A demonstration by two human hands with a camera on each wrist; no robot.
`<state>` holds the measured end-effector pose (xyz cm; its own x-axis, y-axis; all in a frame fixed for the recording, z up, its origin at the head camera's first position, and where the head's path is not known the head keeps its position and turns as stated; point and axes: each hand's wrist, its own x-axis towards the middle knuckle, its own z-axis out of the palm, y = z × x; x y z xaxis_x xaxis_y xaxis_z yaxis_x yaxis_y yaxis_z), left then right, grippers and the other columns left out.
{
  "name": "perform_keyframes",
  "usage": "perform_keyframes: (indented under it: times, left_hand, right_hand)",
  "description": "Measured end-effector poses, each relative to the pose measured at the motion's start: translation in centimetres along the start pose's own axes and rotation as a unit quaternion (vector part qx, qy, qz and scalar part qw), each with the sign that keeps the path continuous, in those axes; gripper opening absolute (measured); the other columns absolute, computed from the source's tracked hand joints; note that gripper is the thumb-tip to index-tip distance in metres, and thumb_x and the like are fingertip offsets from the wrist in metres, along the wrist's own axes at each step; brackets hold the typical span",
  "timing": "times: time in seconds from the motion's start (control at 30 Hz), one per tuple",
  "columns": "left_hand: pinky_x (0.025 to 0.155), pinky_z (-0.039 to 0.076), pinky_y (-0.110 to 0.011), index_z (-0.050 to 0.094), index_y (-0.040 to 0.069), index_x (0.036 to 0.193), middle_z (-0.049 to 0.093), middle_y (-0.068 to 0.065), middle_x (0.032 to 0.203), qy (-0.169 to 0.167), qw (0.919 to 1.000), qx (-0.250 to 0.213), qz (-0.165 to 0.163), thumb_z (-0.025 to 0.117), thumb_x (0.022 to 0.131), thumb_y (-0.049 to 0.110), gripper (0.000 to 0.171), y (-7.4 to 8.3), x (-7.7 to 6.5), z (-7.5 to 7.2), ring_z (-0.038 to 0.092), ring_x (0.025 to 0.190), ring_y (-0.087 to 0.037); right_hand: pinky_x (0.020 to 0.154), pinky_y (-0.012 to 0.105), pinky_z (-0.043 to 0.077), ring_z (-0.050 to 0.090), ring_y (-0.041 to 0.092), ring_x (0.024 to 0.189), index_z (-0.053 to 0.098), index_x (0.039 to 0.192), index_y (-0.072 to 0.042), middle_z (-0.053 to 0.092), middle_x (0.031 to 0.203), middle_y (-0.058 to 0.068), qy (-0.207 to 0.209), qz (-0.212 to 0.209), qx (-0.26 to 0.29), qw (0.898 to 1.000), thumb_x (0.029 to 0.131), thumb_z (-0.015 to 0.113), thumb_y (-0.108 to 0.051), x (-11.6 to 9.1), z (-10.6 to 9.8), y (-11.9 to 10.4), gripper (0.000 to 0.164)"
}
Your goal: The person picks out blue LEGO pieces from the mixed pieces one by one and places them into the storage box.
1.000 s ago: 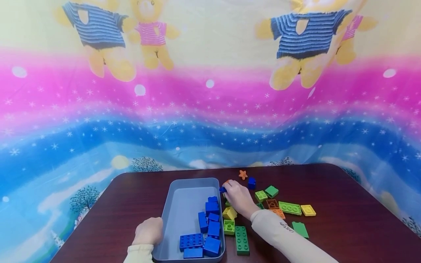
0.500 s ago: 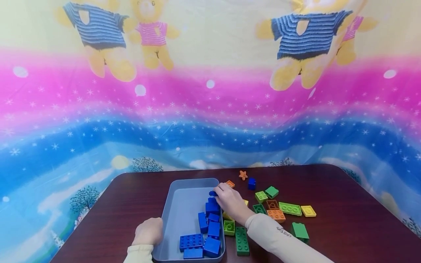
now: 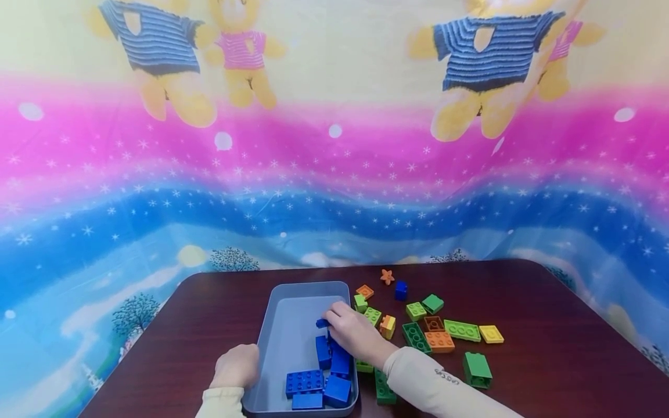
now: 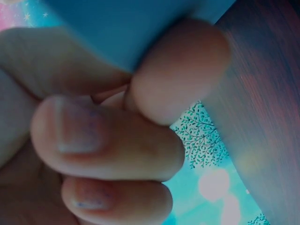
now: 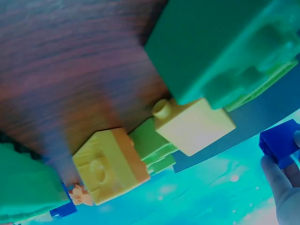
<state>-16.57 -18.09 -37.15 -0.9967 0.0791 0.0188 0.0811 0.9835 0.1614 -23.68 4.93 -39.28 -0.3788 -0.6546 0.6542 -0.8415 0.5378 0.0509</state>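
A grey-blue tray (image 3: 284, 319) lies on the table, with several blue toy bricks (image 3: 304, 383) gathered along its right side and near end. My left hand (image 3: 235, 367) grips the tray's left wall; in the left wrist view its curled fingers (image 4: 112, 136) and thumb pinch the tray edge (image 4: 122, 28). Over the right part of the tray, my right hand (image 3: 358, 334) holds a small blue brick (image 3: 321, 323) by the fingertips. The right wrist view shows that brick (image 5: 280, 140) held up at the right edge. My right hand hides some of the bricks beneath it.
Right of the tray lie loose bricks: green (image 3: 477, 370), orange (image 3: 439, 342), yellow (image 3: 491, 334), brown (image 3: 433, 323) and lime (image 3: 462, 330). Farther back are a blue brick (image 3: 400, 290) and an orange star-shaped piece (image 3: 387, 277). A printed curtain (image 3: 334, 174) hangs behind the table.
My right hand has carried the small blue brick leftward across the tray's right wall and nearer to me, uncovering several loose bricks. The left hand has stayed at the tray's left wall.
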Motion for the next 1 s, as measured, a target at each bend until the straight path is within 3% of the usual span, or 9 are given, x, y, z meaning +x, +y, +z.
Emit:
perform_keyframes:
  times: [0.53,1.0]
  left_hand:
    - [0.042,0.04,-0.037,0.046,0.007,0.057,0.043,-0.003,0.053,0.006,1.0,-0.004,0.003,0.055,0.073,-0.006,0.022,0.0,-0.1,-0.1,0.042,0.048,-0.017]
    - [0.042,0.04,-0.037,0.047,0.006,0.058,0.043,-0.003,0.053,0.011,0.9999,0.001,0.003,0.055,0.073,-0.005,0.02,0.0,-0.1,-0.1,0.043,0.048,-0.017]
  right_hand:
    - [0.077,0.011,0.04,0.049,0.007,0.083,0.06,0.092,-0.009,0.05,0.089,-0.001,-0.009,-0.085,0.03,0.996,0.077,0.066,-0.005,0.1,0.8,-2.2,0.017]
    - [0.076,0.008,0.037,0.047,0.006,0.083,0.061,0.095,-0.01,0.05,0.09,-0.002,-0.053,-0.117,0.043,0.991,0.083,0.058,-0.004,0.0,1.1,-2.8,0.013]
